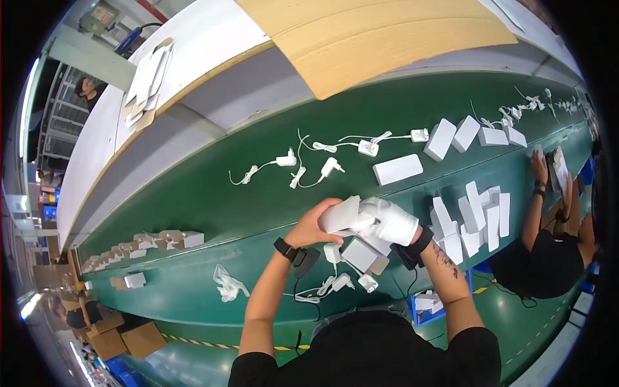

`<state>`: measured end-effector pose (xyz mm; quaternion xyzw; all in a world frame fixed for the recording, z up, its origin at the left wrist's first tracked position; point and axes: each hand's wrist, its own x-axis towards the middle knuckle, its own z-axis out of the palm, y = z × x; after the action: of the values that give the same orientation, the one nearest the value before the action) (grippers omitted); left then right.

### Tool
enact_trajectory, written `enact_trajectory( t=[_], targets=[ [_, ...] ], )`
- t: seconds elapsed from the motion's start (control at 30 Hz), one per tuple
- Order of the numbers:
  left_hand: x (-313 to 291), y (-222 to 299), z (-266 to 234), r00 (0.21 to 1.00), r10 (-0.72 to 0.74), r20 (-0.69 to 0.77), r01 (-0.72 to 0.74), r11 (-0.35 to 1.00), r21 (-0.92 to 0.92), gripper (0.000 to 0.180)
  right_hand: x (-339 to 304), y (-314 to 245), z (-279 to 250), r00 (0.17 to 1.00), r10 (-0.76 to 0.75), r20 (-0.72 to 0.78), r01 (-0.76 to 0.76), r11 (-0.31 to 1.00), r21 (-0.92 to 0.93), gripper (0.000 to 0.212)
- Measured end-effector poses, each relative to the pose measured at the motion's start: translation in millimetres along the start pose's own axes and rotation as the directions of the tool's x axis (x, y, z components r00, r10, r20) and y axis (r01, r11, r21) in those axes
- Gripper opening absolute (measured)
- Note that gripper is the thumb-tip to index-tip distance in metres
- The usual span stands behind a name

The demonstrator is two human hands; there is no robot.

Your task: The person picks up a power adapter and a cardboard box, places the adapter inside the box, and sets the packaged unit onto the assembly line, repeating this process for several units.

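Observation:
My left hand (pixel 313 227) is closed round a small white cardboard box (pixel 340 216), thumb and fingers on opposite sides. My right hand (pixel 394 222), in a white glove, meets the box from the right with its fingers bent together; what they pinch is hidden. Just below the hands lies another white box (pixel 361 254) with a brown inner flap. Around it are white power adapters, one plug (pixel 332 252) under my left hand and another adapter (pixel 368 282) nearer me, with coiled white cables. Dark wristbands circle both wrists.
A crumpled clear plastic bag (pixel 229 284) lies left on the green bench (pixel 193 297). Beyond are several adapters (pixel 285 159) and closed white boxes (pixel 398 169). Open boxes (pixel 480 216) stand right; more line the left (pixel 148 242). A co-worker (pixel 545 251) works at right. Cardboard (pixel 387 39) overhangs the shelf.

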<state>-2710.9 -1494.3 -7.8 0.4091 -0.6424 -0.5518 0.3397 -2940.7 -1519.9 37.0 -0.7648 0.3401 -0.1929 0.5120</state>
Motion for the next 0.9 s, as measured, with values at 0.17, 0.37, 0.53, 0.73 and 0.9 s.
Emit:
enact_trajectory(
  t=[0.17, 0.37, 0.53, 0.73, 0.9],
  targets=[
    [-19.7, -14.7, 17.3, 0.969, 0.140, -0.202, -0.093, 0.970, 0.225, 0.080, 28.4, -15.6, -0.2, 0.944, -0.276, 0.182, 0.329, 0.730, -0.599, 0.019],
    [-23.7, -49.4, -5.9, 0.909, 0.252, -0.332, -0.072, 0.879, 0.472, 0.073, 84.2, 8.5, 51.0, 0.893, -0.132, 0.431, 0.417, 0.602, -0.681, 0.019],
    [-91.8, -119.5, -84.8, 0.582, 0.176, -0.794, -0.009, 0.978, 0.210, 0.077, 217.2, 21.3, 72.1, 0.985, -0.175, 0.013, 0.165, 0.900, -0.404, 0.031],
    [-78.2, -133.6, -95.1, 0.444, 0.209, -0.872, 0.109, 0.953, 0.284, 0.081, 317.3, 118.5, 93.2, 0.769, -0.602, -0.216, -0.031, 0.302, -0.953, 0.027],
    [-94.1, -33.7, -8.9, 0.608, -0.367, -0.704, -0.184, 0.797, -0.575, 0.070, 212.1, -22.8, 51.8, 0.881, -0.472, 0.008, 0.267, 0.486, -0.832, 0.022]
  ],
)
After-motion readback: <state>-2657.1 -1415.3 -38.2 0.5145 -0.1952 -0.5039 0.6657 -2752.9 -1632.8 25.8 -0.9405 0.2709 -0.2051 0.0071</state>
